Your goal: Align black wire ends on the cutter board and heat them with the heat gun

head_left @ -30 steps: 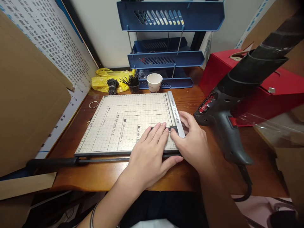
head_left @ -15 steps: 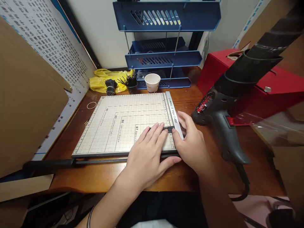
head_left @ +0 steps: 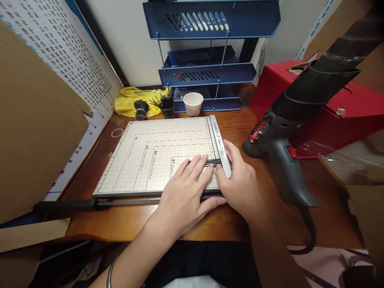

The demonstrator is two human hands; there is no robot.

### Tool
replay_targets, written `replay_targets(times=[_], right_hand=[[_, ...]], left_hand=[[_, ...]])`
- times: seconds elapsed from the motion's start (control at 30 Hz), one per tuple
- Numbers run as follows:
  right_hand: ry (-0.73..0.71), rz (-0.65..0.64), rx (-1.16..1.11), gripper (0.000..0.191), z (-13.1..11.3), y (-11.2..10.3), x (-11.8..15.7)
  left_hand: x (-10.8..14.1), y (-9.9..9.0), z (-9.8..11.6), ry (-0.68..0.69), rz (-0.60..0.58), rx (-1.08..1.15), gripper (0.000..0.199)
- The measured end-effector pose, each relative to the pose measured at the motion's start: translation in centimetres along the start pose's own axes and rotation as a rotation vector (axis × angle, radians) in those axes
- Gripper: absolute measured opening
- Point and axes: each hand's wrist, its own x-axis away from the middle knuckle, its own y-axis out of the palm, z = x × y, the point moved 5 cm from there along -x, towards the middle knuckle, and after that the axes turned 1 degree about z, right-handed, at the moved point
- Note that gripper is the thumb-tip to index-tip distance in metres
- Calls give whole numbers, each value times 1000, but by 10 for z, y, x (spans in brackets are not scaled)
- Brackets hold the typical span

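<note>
Strands lie on the cutter, partly beneath the flat, uncurled left hand, ends by the thumb of the right hand, near the rail; whether that hand pinches anything, I cannot tell. Even finger pressure should keep them aligned.

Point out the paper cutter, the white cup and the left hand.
Paper cutter [head_left: 157,154]: head view, on the bare gridded board.
White cup [head_left: 193,110]: head view, on its outer wall.
Left hand [head_left: 183,196]: head view, on its back.
</note>
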Motion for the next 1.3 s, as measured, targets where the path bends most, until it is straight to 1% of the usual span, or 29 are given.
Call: replay_targets(times=[0.23, 0.43, 0.73, 0.87, 0.97, 1.0, 1.07, 1.17, 1.2, 1.27, 1.3], right_hand=[[16, 16, 4, 60, 0, 1, -1], [53, -26, -11, 59, 0, 0, 0], [46, -44, -49, 62, 0, 0, 1], [28, -34, -70, 64, 1, 0, 1], [31, -43, -98, 66, 2, 0, 0], [36, -48, -109, 67, 3, 1, 0], [47, -61, -139, 67, 4, 1, 0], [59, -72, -198, 62, 7, 0, -1], [57, -72, -211, 62, 7, -1, -1], [49, -69, -220, 62, 7, -1, -1], [46, -68, -215, 64, 7, -2, -1]], left_hand=[[1, 0, 2, -5, 22, -10, 82], [1, 1, 1, -12, 13, -6, 78], [0, 1, 1, -16, -8, 5, 77], [0, -2, 2, -25, 3, 26, 78], [0, -6, 3, -23, 3, 83, 78], [-1, -9, 3, -24, 9, 109, 75], [-3, -16, -1, -51, 59, 155, 60], [-11, -31, -11, -123, 228, 177, 32], [-15, -34, -13, -127, 261, 171, 26], [-25, -37, -17, -141, 229, 121, 16], [-30, -37, -18, -141, 186, 97, 14]])
